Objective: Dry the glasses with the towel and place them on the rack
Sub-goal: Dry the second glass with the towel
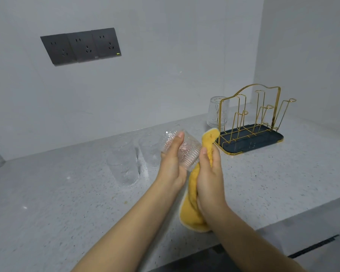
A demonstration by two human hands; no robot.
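Your left hand (172, 158) grips a ribbed glass (182, 152) tilted sideways; your right hand (209, 173) clutches the yellow towel (192, 193) against it.

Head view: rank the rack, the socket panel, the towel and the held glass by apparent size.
1. Rack and socket panel: alike, unranked.
2. Towel, partly hidden by the right hand.
3. Glass.
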